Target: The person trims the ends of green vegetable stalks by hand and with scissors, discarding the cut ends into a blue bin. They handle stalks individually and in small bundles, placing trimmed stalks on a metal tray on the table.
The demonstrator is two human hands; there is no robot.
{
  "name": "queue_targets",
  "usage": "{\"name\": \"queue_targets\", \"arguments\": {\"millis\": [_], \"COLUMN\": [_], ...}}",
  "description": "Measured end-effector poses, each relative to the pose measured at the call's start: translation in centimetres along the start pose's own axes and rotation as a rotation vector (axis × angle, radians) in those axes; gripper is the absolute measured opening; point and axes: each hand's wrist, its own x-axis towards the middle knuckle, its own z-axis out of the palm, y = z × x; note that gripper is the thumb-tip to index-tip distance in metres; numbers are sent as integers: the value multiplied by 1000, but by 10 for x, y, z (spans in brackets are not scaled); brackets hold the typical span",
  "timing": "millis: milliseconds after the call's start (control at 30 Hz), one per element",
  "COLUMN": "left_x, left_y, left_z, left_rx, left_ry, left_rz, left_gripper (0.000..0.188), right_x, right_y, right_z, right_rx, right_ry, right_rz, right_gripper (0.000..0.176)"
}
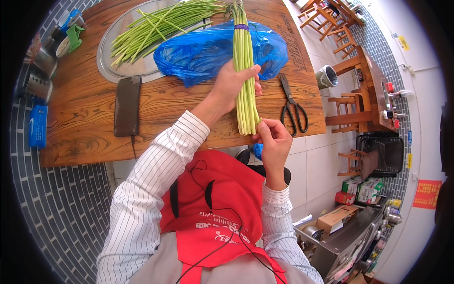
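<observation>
My left hand point(232, 83) is wrapped around a bundle of long green vegetable stalks point(243, 53), which look like garlic scapes. A purple band point(241, 27) ties the bundle near its far end. The paler cut ends point towards me, over the table's front edge. With thumb and forefinger, my right hand point(273, 140) pinches a stalk end at the bundle's lower right corner. Beneath the bundle lies a crumpled blue plastic bag point(198, 51). Black-handled scissors point(291, 101) rest on the wood to the right, their blades slightly apart.
Loose stalks point(152, 33) lie across a round metal-rimmed inset point(103, 64) in the wooden table point(81, 131). A corded smartphone point(127, 106) lies left, near a blue tissue pack point(38, 126). Beyond the table's right edge stands a lined bin point(328, 76).
</observation>
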Motion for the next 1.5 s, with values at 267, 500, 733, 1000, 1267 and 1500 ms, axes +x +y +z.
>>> {"name": "queue_targets", "arguments": {"millis": [267, 500, 733, 1000, 1267, 1500], "left_x": [3, 6, 10, 12, 3, -2], "left_y": [-3, -2, -7, -6, 4, 8], "left_z": [-5, -10, -12, -10, -4, -1], "left_rx": [-25, -18, -41, -43, -57, -79], "left_ry": [52, 56, 55, -9, -111, -204], "left_rz": [24, 22, -13, -28, -54, -63], "left_gripper": [20, 19, 19, 20, 31, 33], "right_x": [-11, -40, -28, -6, -15, -9], "right_y": [16, 33, 111, 200, 87, -3], "right_z": [2, -42, -154, -233, -177, -65], "right_rx": [109, 111, 81, -384, -139, -29], "right_ry": [48, 136, 467, 497, 641, 106], "right_rz": [-133, -135, -80, 84, -179, -250], "right_gripper": [13, 10, 10, 50, 31, 22]}}
